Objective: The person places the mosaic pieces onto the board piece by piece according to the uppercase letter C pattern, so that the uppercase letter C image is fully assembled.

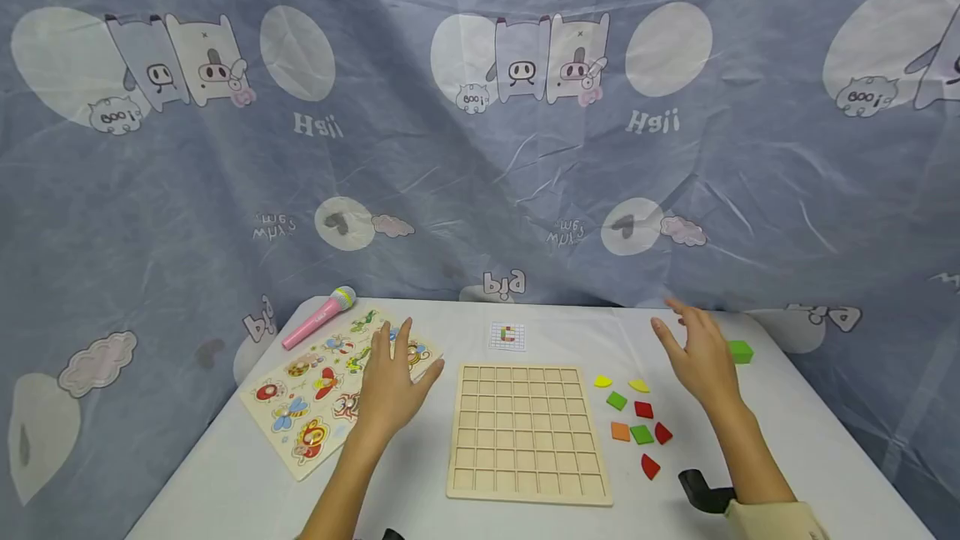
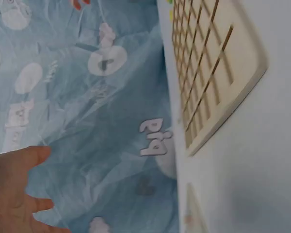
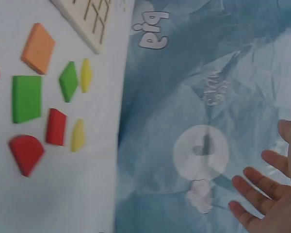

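Note:
My left hand (image 1: 390, 394) hovers with spread fingers over the right part of a wooden insect puzzle board (image 1: 277, 415), holding nothing. On the other side, my right hand (image 1: 703, 357) is raised with its fingers apart and nothing in it, to the right of the loose coloured pieces. Between the hands lies a square wooden grid board (image 1: 528, 432) with bare cells. Beside it are an orange square (image 1: 620, 432), a green square (image 3: 26, 99), a red square (image 1: 643, 410), red quarter-round pieces (image 1: 650, 467) and yellow pieces (image 1: 603, 382).
A small printed card (image 1: 507, 336) with a coloured grid pattern lies behind the grid board. The pink toy microphone (image 1: 318, 320) is at the back left, a green block (image 1: 740, 352) at the back right. A patterned blue cloth (image 1: 480, 157) hangs behind the white table (image 1: 412, 482).

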`<state>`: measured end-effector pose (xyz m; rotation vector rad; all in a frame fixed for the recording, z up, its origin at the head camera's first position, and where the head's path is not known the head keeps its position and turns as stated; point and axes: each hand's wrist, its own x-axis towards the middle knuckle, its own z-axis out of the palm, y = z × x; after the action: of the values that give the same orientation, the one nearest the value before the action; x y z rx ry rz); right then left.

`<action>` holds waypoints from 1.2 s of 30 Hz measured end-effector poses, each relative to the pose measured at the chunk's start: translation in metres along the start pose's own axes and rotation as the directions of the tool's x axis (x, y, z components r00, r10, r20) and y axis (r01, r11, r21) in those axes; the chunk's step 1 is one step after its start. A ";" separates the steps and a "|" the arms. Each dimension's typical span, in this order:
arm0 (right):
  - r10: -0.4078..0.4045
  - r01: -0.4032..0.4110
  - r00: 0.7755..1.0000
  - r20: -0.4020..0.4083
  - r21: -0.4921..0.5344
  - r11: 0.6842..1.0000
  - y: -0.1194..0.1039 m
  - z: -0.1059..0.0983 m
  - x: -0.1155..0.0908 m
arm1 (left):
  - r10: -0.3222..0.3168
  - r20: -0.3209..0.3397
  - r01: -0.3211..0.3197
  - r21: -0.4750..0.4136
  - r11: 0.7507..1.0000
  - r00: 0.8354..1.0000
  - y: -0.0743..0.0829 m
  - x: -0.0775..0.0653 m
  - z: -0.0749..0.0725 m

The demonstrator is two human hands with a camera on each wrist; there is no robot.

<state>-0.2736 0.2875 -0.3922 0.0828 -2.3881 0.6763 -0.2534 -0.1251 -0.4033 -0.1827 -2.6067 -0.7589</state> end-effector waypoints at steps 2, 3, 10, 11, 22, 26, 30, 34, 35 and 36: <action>0.032 -0.032 0.999 -0.012 0.017 0.999 0.009 0.010 0.000 | -0.015 -0.007 0.014 -0.057 0.998 1.000 -0.003 -0.003 0.012; 0.046 -0.046 0.999 -0.012 0.021 0.999 0.014 0.014 -0.001 | -0.014 -0.011 0.013 -0.083 0.996 1.000 -0.004 -0.005 0.018; 0.104 -0.107 0.994 0.042 0.067 0.992 0.048 0.040 -0.009 | 0.050 0.134 0.003 -0.367 0.930 0.990 -0.021 -0.012 0.063; 0.125 -0.129 0.991 0.054 0.082 0.988 0.053 0.044 -0.011 | 0.065 0.160 0.004 -0.399 0.917 0.985 -0.024 -0.013 0.068; 0.250 -0.287 0.916 0.312 0.077 0.955 0.092 0.076 -0.038 | 0.138 0.339 0.011 -0.403 0.915 0.931 -0.052 -0.035 0.118; 0.254 -0.285 0.907 0.335 0.046 0.958 0.101 0.080 -0.045 | 0.177 0.327 -0.081 -0.286 0.955 0.928 -0.052 -0.041 0.125; 0.254 -0.276 0.901 0.352 0.015 0.961 0.104 0.084 -0.047 | 0.218 0.303 -0.162 -0.197 0.967 0.928 -0.051 -0.044 0.126; 0.253 -0.264 0.897 0.361 -0.021 0.964 0.102 0.090 -0.047 | 0.208 0.312 -0.163 -0.165 0.973 0.927 -0.053 -0.043 0.124; 0.247 -0.256 0.898 0.364 -0.025 0.966 0.101 0.091 -0.046 | 0.206 0.315 -0.162 -0.160 0.974 0.926 -0.054 -0.043 0.123; 0.235 -0.243 0.900 0.368 -0.026 0.970 0.101 0.091 -0.045 | 0.205 0.317 -0.163 -0.152 0.975 0.926 -0.055 -0.043 0.123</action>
<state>-0.3132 0.3251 -0.5246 -0.0860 -2.7840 0.8630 -0.2713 -0.1058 -0.5419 -0.6350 -2.7989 -0.8862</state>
